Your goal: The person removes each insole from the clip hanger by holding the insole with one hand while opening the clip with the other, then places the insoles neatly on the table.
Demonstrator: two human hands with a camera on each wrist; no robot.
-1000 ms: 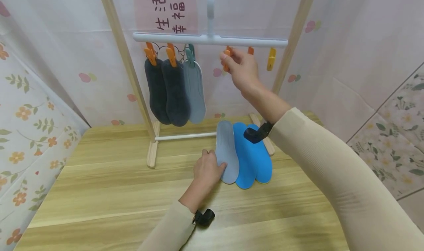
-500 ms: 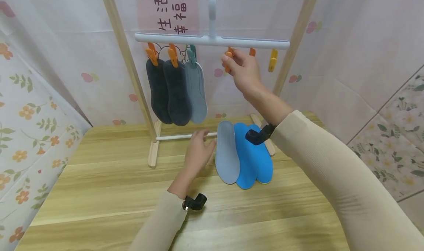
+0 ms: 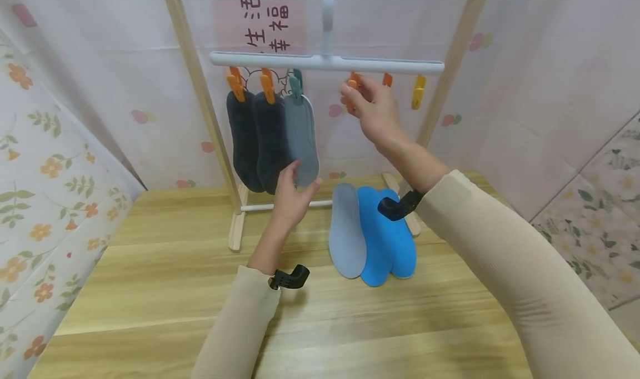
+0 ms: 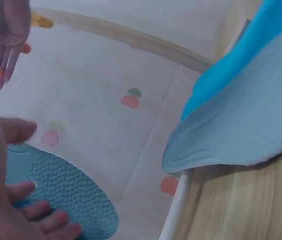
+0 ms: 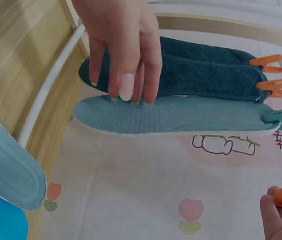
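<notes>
Three insoles hang by clips from a white hanger bar: two dark insoles (image 3: 271,140) and a grey insole (image 3: 303,140) under a green clip (image 3: 296,84). My left hand (image 3: 292,201) is at the lower end of the hanging grey insole, its fingers spread and relaxed; in the right wrist view the left hand's fingertips (image 5: 126,87) overlap that insole. Up on the right half of the bar, my right hand (image 3: 377,109) pinches an orange clip (image 3: 351,95) with no insole in it. On the table lie another grey insole (image 3: 347,232) and two blue insoles (image 3: 376,245), overlapping.
The white hanger (image 3: 327,63) hangs from a rack with wooden posts (image 3: 202,90) and a low white crossbar (image 3: 260,207). Right of my right hand hang another orange clip (image 3: 387,79) and a yellow clip (image 3: 418,93). Patterned cloth surrounds the wooden table (image 3: 165,290).
My left hand has left the grey insole on the table and risen forward and left to the hanging grey one. My right hand stays on the orange clip.
</notes>
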